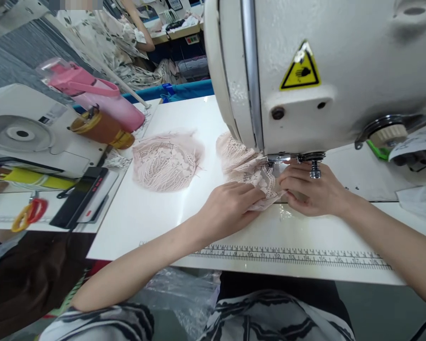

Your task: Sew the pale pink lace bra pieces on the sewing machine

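Observation:
A piece of pale pink lace (246, 166) lies under the head of a white sewing machine (323, 71), near the presser foot (315, 168). My left hand (230, 203) rests on the lace's near edge with its fingers curled and pressing the fabric down. My right hand (310, 192) pinches the same lace from the right, just below the presser foot. A second round pile of pink lace (166, 161) lies apart on the white table (145, 218), to the left.
A ruler strip (291, 255) runs along the table's front edge. At left stand a pink bottle (95, 92), a brown jar (99, 128), a black device (83, 194), red and yellow scissors (30, 213) and another white machine (24, 128). A person in a floral garment (117, 38) is far behind.

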`<state>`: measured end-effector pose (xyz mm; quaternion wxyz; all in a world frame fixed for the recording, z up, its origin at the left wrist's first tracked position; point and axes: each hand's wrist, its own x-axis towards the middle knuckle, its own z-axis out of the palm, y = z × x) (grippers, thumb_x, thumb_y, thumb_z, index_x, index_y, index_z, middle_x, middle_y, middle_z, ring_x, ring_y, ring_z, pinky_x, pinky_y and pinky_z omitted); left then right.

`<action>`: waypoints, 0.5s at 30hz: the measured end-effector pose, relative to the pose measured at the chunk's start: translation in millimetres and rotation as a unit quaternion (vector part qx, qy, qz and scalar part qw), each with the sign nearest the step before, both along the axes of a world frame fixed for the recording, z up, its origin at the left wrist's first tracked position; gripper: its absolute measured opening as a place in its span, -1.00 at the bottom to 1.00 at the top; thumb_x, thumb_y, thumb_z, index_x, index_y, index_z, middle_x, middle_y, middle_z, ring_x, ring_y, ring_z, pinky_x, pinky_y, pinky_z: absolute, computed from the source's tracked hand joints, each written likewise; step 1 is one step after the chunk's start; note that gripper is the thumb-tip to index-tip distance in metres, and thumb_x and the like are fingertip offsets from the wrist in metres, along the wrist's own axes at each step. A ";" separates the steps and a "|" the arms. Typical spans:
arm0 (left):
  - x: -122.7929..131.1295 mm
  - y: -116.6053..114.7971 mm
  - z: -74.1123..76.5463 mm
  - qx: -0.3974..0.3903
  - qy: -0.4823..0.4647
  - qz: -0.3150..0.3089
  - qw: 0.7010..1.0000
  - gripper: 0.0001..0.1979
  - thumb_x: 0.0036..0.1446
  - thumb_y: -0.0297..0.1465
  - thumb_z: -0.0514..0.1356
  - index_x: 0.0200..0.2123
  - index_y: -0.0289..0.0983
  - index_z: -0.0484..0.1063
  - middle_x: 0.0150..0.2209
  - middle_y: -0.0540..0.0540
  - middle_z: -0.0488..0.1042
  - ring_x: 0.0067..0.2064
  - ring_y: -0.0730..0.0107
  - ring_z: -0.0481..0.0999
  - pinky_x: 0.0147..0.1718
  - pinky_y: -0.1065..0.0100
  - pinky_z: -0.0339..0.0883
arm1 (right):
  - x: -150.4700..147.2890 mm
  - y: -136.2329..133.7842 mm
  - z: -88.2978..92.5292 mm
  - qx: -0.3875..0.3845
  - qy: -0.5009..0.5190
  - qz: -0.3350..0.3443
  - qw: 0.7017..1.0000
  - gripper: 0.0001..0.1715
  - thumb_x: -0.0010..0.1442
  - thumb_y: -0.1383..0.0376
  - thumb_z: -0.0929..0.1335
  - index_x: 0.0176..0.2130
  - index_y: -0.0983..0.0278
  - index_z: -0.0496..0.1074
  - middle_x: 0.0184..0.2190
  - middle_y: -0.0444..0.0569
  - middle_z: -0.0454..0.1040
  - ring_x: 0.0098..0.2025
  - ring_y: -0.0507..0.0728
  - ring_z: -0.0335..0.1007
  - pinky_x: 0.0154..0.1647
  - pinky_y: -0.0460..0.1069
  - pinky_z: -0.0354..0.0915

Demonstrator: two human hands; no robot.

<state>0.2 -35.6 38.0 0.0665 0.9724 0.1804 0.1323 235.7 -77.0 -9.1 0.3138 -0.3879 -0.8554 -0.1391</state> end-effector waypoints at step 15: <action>9.6 3.0 -14.2 0.272 -0.087 -0.074 0.955 -0.77 0.15 -0.56 0.16 -0.55 -0.28 0.34 -0.68 0.10 0.19 -0.63 0.54 0.10 -0.62 0.38 0.00 | -13.4 -6.4 -1.1 -0.125 -0.071 0.007 0.990 -0.74 0.28 0.20 0.29 -0.02 0.16 0.33 0.00 -0.14 0.47 -0.02 0.10 0.36 0.07 0.10 0.22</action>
